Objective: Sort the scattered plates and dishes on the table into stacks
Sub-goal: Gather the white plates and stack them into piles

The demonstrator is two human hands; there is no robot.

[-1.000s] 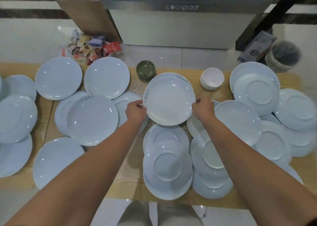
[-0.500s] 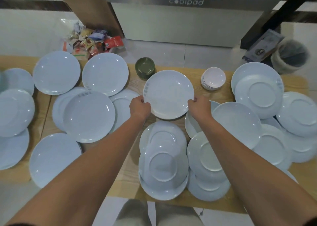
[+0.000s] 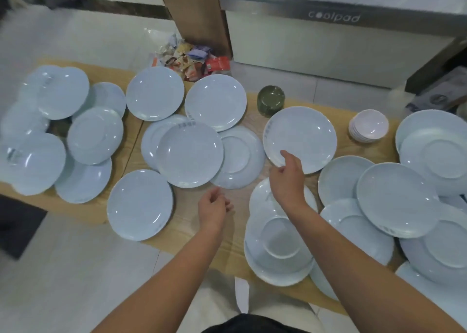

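Note:
Several pale blue plates lie scattered and overlapping across the wooden table point(image 3: 252, 120). My right hand point(image 3: 288, 173) grips the near rim of one upright plate point(image 3: 303, 135) at the table's middle, thumb on top. My left hand point(image 3: 214, 207) hovers over bare wood near the front edge, holding nothing, fingers loosely curled. Just beyond it lie an overlapping plate point(image 3: 189, 153) and an upside-down plate point(image 3: 240, 155). A pile of upside-down plates point(image 3: 278, 241) sits under my right forearm.
A dark green bowl point(image 3: 271, 100) and a stack of small white bowls point(image 3: 369, 127) stand at the table's far side. More plates crowd the left point(image 3: 93, 135) and right point(image 3: 396, 198) ends. Snack wrappers point(image 3: 192, 59) and a cardboard box point(image 3: 199, 16) lie on the floor behind.
My left hand let go of the plate and drew back toward the front edge. My right hand still holds the plate by its near rim. My view swung to the left.

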